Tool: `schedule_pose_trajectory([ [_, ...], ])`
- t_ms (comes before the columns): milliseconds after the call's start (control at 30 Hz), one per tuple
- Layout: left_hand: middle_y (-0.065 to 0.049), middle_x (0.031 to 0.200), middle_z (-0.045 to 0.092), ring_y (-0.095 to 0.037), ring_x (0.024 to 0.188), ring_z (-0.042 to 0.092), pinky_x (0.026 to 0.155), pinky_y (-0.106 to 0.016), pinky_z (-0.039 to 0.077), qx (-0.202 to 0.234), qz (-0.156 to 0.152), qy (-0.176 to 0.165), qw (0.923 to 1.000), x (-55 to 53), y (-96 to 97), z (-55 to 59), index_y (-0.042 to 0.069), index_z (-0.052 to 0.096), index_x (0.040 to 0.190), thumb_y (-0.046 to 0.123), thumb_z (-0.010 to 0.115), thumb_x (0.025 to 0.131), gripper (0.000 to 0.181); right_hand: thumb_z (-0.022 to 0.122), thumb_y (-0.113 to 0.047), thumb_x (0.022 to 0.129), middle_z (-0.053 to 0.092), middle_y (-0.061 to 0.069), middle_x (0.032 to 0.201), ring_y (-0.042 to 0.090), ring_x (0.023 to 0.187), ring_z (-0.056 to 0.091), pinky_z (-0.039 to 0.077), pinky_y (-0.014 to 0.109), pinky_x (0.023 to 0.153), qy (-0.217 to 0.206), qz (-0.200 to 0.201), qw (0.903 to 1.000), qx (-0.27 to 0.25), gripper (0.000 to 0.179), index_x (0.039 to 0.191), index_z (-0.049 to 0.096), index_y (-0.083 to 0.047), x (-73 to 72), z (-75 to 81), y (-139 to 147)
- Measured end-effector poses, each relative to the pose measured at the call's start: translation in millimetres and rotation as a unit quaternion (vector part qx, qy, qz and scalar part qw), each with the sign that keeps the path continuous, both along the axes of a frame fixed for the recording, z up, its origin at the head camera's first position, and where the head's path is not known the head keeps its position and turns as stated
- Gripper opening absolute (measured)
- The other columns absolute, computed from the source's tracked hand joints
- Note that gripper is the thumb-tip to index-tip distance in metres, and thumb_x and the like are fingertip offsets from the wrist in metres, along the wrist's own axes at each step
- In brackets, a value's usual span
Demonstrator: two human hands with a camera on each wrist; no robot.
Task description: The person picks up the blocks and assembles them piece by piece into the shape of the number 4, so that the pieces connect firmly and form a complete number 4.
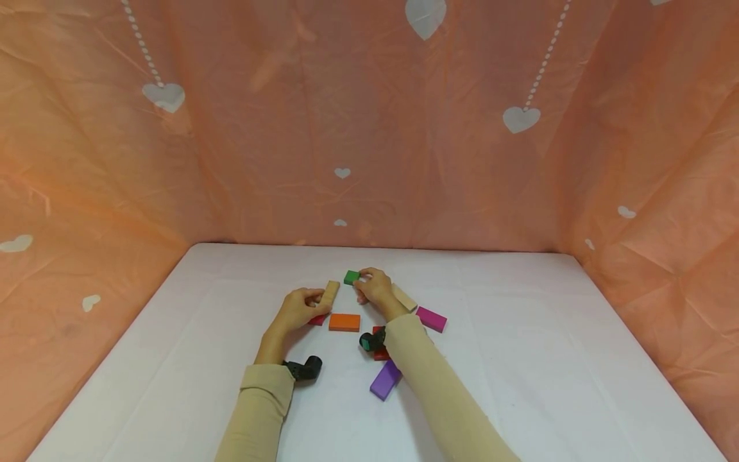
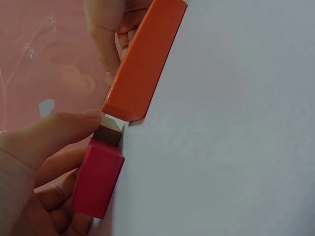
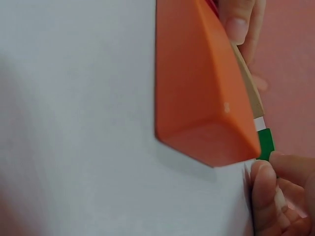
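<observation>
My left hand (image 1: 296, 310) pinches the near part of a plain wooden block (image 1: 331, 293), its thumb on the side facing me. A pinkish-red block (image 2: 98, 179) sits beside those fingers and is partly covered by them in the head view. Farther back, my right hand (image 1: 376, 289) holds a small green block (image 1: 351, 278) between thumb and fingertips at its right side. In the right wrist view the green block (image 3: 266, 144) shows past the end of the wooden block (image 3: 252, 86), with a small gap between. An orange block (image 1: 344, 323) lies in front of both.
A second plain wooden block (image 1: 405, 298) lies behind my right wrist, with a magenta block (image 1: 431, 319) to its right. Under the right forearm are a red block (image 1: 378, 355) and a purple block (image 1: 384, 381), both partly hidden. Orange cloth (image 1: 369, 128) surrounds the white table (image 1: 508, 385).
</observation>
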State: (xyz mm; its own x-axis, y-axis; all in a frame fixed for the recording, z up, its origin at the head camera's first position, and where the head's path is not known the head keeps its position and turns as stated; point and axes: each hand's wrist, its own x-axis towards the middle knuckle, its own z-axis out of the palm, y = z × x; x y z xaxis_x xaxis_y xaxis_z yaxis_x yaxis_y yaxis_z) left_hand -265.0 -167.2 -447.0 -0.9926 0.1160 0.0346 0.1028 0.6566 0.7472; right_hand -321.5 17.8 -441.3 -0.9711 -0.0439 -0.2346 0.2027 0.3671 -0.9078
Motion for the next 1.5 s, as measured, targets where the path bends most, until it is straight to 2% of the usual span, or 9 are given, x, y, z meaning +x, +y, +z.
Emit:
schedule_pose_trajectory([
  [667,-0.020,0.102,0.067,-0.018,0.081,0.051,0.069,-0.023,0.038,0.000,-0.005,-0.006,1.0000,1.5,5.9,3.1,-0.006,0.063,0.122,0.018,0.073,0.084,0.046,0.059,-0.009,0.094,0.050,-0.001,0.055,0.005,0.041,0.048,0.042,0.015,0.044,-0.005,0.011,0.9999,-0.002,0.040,0.132,0.054,-0.001,4.7,5.3,1],
  [1033,-0.018,0.103,0.066,-0.017,0.081,0.050,0.068,-0.023,0.038,0.007,-0.011,-0.019,0.9997,2.9,11.4,3.7,-0.003,0.062,0.124,0.017,0.072,0.085,0.045,0.060,-0.005,0.092,0.049,-0.001,0.052,0.004,0.039,0.048,0.042,0.015,0.041,0.010,0.003,0.9999,0.003,0.037,0.128,0.057,0.001,1.3,-0.5,-1],
  [1500,-0.019,0.098,0.066,-0.019,0.081,0.052,0.070,-0.024,0.040,-0.012,-0.027,0.005,0.9996,3.3,10.7,4.1,-0.005,0.064,0.120,0.016,0.072,0.084,0.043,0.059,-0.007,0.092,0.049,-0.004,0.052,0.002,0.038,0.047,0.042,0.014,0.042,0.028,0.017,0.9994,0.009,0.037,0.128,0.057,0.003,4.2,-0.8,2],
])
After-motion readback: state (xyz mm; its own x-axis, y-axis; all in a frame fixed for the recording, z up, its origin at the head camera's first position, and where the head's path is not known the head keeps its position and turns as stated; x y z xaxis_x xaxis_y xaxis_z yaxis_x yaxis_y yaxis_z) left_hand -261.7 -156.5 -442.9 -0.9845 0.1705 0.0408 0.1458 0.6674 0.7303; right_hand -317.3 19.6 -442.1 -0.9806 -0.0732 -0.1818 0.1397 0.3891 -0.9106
